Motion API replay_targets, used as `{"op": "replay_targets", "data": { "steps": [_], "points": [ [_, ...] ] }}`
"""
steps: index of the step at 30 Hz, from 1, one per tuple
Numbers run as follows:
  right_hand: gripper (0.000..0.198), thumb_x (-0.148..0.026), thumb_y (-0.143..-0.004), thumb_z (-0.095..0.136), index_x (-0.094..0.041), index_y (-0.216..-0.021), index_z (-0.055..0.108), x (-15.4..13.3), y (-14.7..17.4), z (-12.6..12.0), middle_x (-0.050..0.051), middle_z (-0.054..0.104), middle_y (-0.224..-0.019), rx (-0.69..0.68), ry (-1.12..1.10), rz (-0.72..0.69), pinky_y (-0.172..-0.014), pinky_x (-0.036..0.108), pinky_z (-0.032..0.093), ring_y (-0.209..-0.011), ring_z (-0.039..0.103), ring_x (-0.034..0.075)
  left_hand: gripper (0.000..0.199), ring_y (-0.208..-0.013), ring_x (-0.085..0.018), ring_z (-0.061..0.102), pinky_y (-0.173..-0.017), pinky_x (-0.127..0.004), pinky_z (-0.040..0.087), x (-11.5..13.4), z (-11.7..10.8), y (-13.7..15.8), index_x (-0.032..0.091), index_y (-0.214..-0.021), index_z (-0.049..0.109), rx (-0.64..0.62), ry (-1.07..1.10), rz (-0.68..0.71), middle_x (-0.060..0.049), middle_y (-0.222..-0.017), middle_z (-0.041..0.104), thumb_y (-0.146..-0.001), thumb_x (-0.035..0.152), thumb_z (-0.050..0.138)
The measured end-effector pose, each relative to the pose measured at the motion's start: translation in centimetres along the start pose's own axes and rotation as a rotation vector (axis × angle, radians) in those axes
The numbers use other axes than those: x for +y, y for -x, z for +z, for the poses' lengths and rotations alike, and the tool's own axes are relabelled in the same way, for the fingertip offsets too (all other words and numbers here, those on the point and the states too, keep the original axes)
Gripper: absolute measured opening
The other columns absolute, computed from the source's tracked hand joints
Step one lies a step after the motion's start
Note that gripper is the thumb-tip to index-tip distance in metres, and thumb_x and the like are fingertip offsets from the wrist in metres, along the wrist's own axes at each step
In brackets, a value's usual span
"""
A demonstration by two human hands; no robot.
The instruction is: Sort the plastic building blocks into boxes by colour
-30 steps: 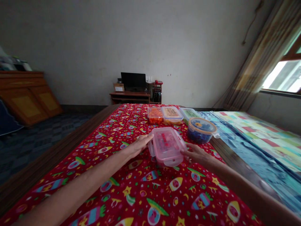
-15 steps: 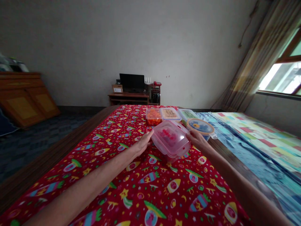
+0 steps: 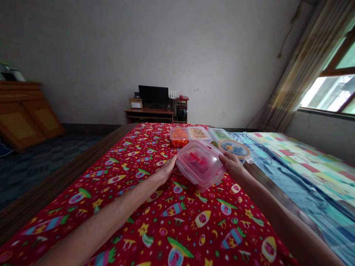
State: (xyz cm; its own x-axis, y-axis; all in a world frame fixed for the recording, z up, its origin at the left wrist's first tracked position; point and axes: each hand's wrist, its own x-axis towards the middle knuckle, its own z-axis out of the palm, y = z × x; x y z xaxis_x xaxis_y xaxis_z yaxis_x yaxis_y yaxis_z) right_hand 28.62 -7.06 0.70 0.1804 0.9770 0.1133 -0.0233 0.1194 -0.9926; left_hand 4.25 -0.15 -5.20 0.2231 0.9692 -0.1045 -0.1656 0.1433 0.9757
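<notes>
A clear pink plastic food container (image 3: 200, 161) with red contents showing through its lid is held between my hands, tilted a little above the cloth. My left hand (image 3: 168, 169) grips its left side, with the fingertips hidden behind it. At the right side, my right hand (image 3: 232, 163) has its thumb and fingers on the rim. Just behind stand a container of orange pieces (image 3: 179, 137), a container with a pale top (image 3: 199, 133), a container with green contents (image 3: 217, 134) and a round container with an orange-rimmed lid (image 3: 234, 148).
A red patterned cloth (image 3: 155, 229) covers the surface under my arms. Blue and patchwork fabric (image 3: 302, 159) lies at the right. Against the far wall is a desk (image 3: 149, 112) with a monitor (image 3: 154, 96); a wooden cabinet (image 3: 30, 111) stands at left.
The view has shifted slightly to the right. The pink container stays between both hands, its lid tipped a little differently.
</notes>
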Motion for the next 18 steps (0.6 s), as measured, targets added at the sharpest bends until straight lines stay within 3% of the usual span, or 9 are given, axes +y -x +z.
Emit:
{"op": "replay_targets", "data": {
  "steps": [4,8,11,15,18],
  "points": [
    [0.04,-0.05,-0.054,0.074,-0.018,-0.067,0.054,0.2,0.0,-0.1,-0.003,0.053,-0.054,-0.014,-0.069,0.0,-0.045,0.022,0.034,-0.047,0.045,0.01,0.04,-0.122,-0.025,0.054,-0.1,-0.041,0.044,0.1,-0.1,0.0,0.024,-0.103,0.067,-0.019,0.01,0.005,-0.005,-0.119,0.068,-0.087,0.053,0.046],
    [0.036,-0.048,-0.058,0.071,-0.019,-0.07,0.054,-0.6,-1.1,-1.1,-0.003,0.053,-0.054,0.111,-0.15,-0.072,-0.043,0.023,0.035,-0.046,0.043,0.01,0.053,-0.124,-0.028,0.052,-0.104,-0.043,0.039,0.3,-0.4,0.4,0.02,-0.1,0.069,-0.122,-0.031,0.04,-0.009,-0.118,0.069,-0.081,0.064,0.048],
    [0.032,-0.045,-0.06,0.07,-0.02,-0.069,0.053,-1.0,-1.8,-2.0,-0.004,0.052,-0.053,0.188,-0.123,-0.124,-0.043,0.023,0.035,-0.047,0.044,0.011,0.055,-0.125,-0.028,0.051,-0.104,-0.043,0.039,0.8,-0.1,0.8,0.024,-0.11,0.067,-0.15,-0.111,0.077,-0.006,-0.123,0.066,-0.079,0.065,0.05],
    [0.024,-0.039,-0.063,0.066,-0.02,-0.066,0.052,-0.9,-2.3,-2.3,-0.004,0.05,-0.05,0.274,-0.143,-0.111,-0.041,0.022,0.036,-0.044,0.043,0.01,0.049,-0.116,-0.028,0.057,-0.101,-0.041,0.042,1.5,1.1,1.3,0.025,-0.117,0.064,-0.187,-0.26,0.186,-0.005,-0.116,0.069,-0.08,0.056,0.057],
    [0.019,-0.034,-0.066,0.062,-0.021,-0.062,0.049,-0.9,-2.9,-3.0,-0.005,0.046,-0.047,0.4,-0.17,-0.138,-0.037,0.02,0.032,-0.04,0.038,0.008,0.047,-0.11,-0.028,0.06,-0.1,-0.04,0.042,1.6,1.9,1.5,0.019,-0.118,0.061,-0.103,-0.378,0.233,-0.008,-0.113,0.07,-0.076,0.04,0.062]
  ]
}}
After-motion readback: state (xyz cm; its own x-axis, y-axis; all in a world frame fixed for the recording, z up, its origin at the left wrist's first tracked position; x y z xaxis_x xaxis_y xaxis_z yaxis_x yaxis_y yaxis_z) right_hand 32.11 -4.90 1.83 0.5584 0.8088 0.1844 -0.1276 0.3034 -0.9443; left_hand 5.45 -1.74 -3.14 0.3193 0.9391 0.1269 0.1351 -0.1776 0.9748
